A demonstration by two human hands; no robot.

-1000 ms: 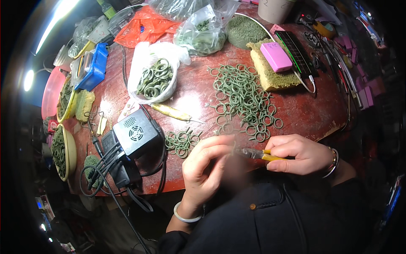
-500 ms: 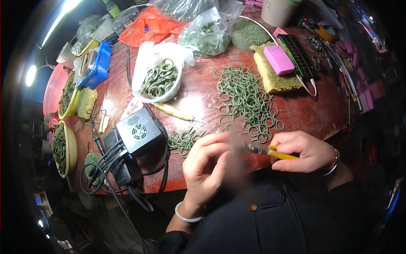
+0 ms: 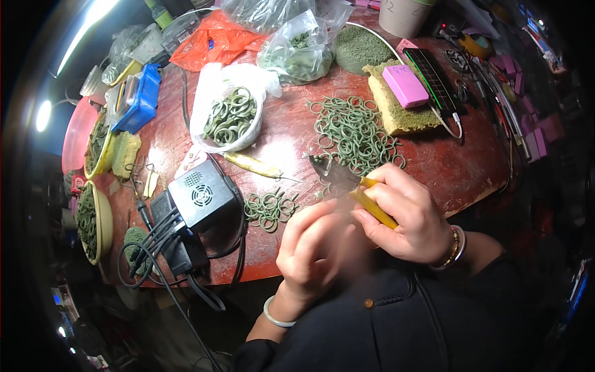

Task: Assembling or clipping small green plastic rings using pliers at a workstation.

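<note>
My right hand [image 3: 412, 217] grips pliers with yellow handles [image 3: 379, 209]. Their dark jaws point up and left, reaching the near side of a loose pile of green wax-like rings [image 3: 356, 130]. My left hand [image 3: 304, 248] is beside the pliers with its fingers curled in. Its fingertips are partly smeared, and whatever is between them is hidden. Left of this hand lies a smaller heap of green rings [image 3: 271, 209]. Farther back, a white bag-lined tub [image 3: 259, 127] holds larger green rings. A thin pointed tool with a yellow handle [image 3: 251, 165] lies by the tub.
At the left stand a silver box with a fan grille [image 3: 201, 189], tangled black cables and bowls of green pieces [image 3: 105, 217]. A blue box [image 3: 141, 96] and an orange bag [image 3: 214, 40] are behind. A pink block [image 3: 406, 87] rests on a yellow sponge [image 3: 390, 115] at the right.
My right hand has moved left with the pliers, whose jaws now point up toward the large ring pile. My left hand has shifted slightly right and down, its fingers still curled.
</note>
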